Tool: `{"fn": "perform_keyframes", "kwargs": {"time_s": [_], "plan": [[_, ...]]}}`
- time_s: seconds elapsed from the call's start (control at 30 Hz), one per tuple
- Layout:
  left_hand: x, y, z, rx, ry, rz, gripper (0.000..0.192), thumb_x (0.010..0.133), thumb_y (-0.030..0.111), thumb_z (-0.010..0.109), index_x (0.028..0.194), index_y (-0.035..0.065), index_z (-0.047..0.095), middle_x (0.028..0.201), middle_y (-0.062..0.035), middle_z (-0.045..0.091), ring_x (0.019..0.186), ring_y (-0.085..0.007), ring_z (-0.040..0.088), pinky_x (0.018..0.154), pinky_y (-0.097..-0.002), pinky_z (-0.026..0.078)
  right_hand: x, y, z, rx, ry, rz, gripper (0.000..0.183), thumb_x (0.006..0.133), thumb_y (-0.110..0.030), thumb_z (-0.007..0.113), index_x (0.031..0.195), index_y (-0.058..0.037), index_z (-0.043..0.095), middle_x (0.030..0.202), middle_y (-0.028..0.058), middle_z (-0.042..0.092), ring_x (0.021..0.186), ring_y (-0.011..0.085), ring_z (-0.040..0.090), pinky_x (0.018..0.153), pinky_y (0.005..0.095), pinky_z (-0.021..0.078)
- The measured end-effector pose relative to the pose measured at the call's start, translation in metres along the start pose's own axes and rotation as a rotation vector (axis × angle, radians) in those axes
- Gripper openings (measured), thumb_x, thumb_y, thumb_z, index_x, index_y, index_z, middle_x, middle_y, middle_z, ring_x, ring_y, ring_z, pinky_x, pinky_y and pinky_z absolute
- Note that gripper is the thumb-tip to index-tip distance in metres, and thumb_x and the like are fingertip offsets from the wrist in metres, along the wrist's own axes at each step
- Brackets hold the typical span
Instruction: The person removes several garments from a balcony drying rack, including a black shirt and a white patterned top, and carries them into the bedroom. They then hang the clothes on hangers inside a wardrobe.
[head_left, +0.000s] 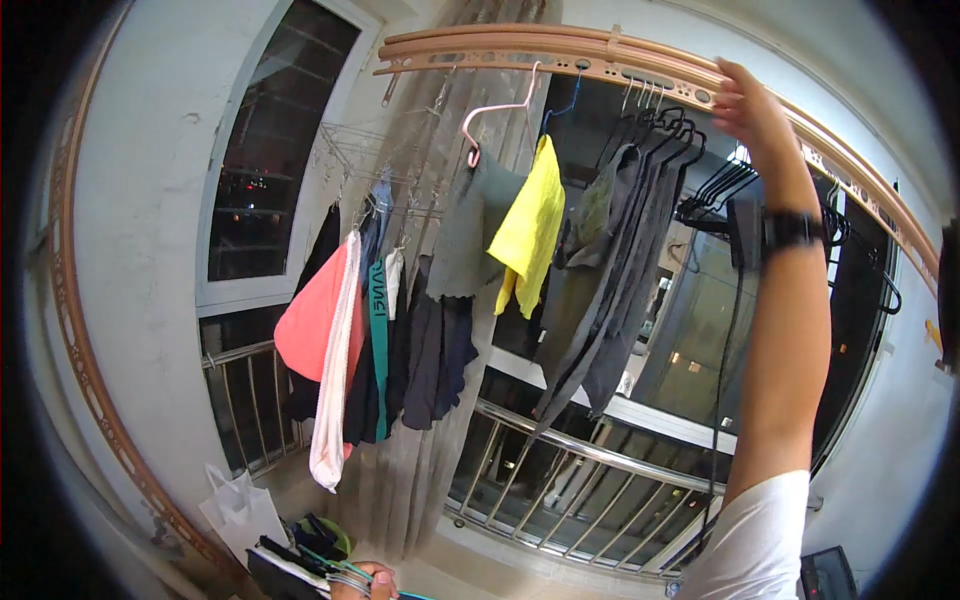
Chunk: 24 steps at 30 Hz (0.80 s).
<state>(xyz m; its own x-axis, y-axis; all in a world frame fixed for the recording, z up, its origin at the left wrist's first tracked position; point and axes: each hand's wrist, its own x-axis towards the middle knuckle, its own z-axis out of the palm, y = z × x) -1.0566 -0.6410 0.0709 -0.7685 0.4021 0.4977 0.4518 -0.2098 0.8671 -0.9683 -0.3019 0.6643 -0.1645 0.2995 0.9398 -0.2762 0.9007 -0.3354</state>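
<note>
My right hand (746, 112) is raised to the copper-coloured drying rail (495, 43). Its fingers are partly spread with nothing seen in them; whether they touch the rail is unclear. A dark watch (791, 231) is on that wrist. Low in the view, my left hand (369, 583) grips several thin hanger hooks (346, 576), with dark and white clothes (289, 566) beside it. From the rail hang a pink hanger (495, 107) with a grey cloth (476, 225), a yellow cloth (531, 225) and dark grey garments (626, 270) on black hangers (679, 127).
Left of these, a wire clip rack (375, 161) holds a coral garment (319, 322), a white one (334, 420) and dark ones. Behind are a sheer curtain (409, 495), windows and a metal railing (585, 450). A second rail (90, 375) curves along the left wall near a white bag (244, 506).
</note>
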Motion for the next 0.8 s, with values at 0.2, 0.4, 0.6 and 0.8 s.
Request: {"fn": "perform_keyframes", "kwargs": {"time_s": [0.2,0.4,0.6,0.8], "plan": [[-0.016,0.001,-0.032,0.201,0.167,0.040,0.017,0.105,0.007,0.052,0.095,-0.0028,0.062,0.082,-0.0144,0.058,0.076,-0.0286,0.054,0.074,-0.0388,0.046,0.009,0.033,0.091,0.268,-0.330,0.316,0.050,0.085,-0.039,0.084,0.113,-0.0016,0.066,0.099,0.0132,0.070,0.079,0.0246,0.069,0.078,0.0414,0.0598],[-0.018,-0.001,-0.049,0.413,0.254,0.141,0.017,0.102,0.008,0.055,0.099,-0.0043,0.068,0.085,-0.0216,0.064,0.079,-0.0409,0.061,0.073,-0.0465,0.047,0.024,0.072,0.157,0.880,-0.382,0.572,0.009,0.096,0.002,0.057,0.104,0.0069,0.060,0.095,0.0179,0.067,0.069,0.0240,0.063,0.052,0.0266,0.0508],[-0.013,-0.008,-0.055,0.479,0.326,0.145,0.018,0.103,0.008,0.057,0.096,-0.0046,0.067,0.078,-0.0180,0.061,0.070,-0.0347,0.059,0.065,-0.0428,0.046,0.038,0.047,0.162,1.065,-0.161,0.446,0.017,0.098,0.008,0.045,0.108,0.0107,0.058,0.095,0.0148,0.067,0.061,0.0145,0.055,0.055,0.0235,0.0502],[0.006,-0.014,-0.052,0.531,0.309,0.157,0.020,0.104,0.010,0.054,0.093,-0.0020,0.066,0.073,-0.0146,0.058,0.067,-0.0310,0.058,0.064,-0.0400,0.044,0.017,0.013,0.122,1.101,-0.430,0.341,0.015,0.106,-0.003,0.049,0.110,0.0089,0.058,0.068,-0.0023,0.048,0.052,0.0042,0.044,0.046,0.0190,0.0403]]}}
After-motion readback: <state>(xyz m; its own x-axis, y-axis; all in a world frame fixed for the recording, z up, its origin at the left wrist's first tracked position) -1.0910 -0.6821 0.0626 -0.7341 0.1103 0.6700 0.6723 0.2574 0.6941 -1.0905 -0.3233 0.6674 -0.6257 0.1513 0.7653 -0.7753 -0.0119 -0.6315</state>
